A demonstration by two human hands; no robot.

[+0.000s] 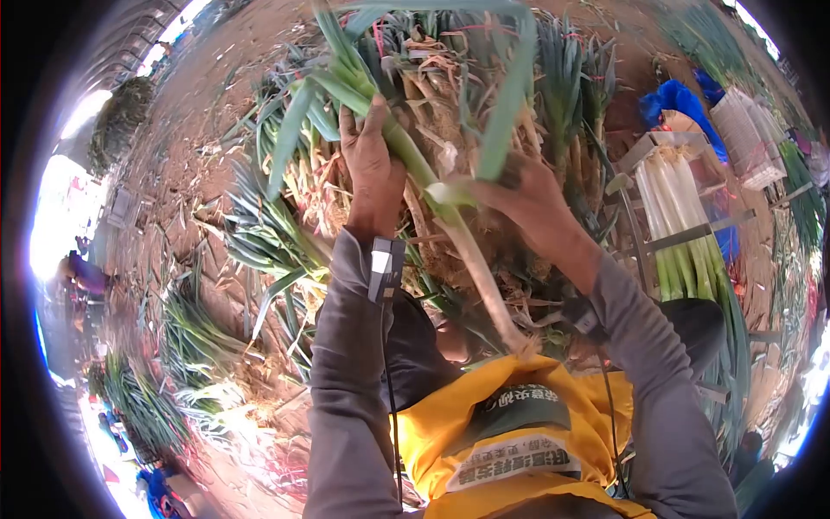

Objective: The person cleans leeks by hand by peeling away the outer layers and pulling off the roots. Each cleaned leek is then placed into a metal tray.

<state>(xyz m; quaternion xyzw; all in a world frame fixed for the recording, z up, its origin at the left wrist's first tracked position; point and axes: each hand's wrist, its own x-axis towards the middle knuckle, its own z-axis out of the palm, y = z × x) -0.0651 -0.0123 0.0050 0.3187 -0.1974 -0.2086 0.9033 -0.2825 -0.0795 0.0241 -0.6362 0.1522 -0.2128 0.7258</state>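
A long leek [413, 160] slants across the middle of the head view, its green leaves at the top and its pale root end low, near the yellow apron [519, 424]. My left hand [372, 164] is wrapped round its green upper stalk. Beside the middle of the stalk, my right hand [536, 203] is closed at a pale green leaf base that stands off the stalk; a green leaf partly covers its blurred fingers. Behind both hands lie bundled leeks [432, 95] with dry brown outer leaves.
Trimmed white-stalked leeks [679, 208] lie in a metal rack [700, 232] at the right, near a blue bag [683, 108] and a pale crate [748, 134]. More leek piles [199, 320] lie on the brown ground at the left.
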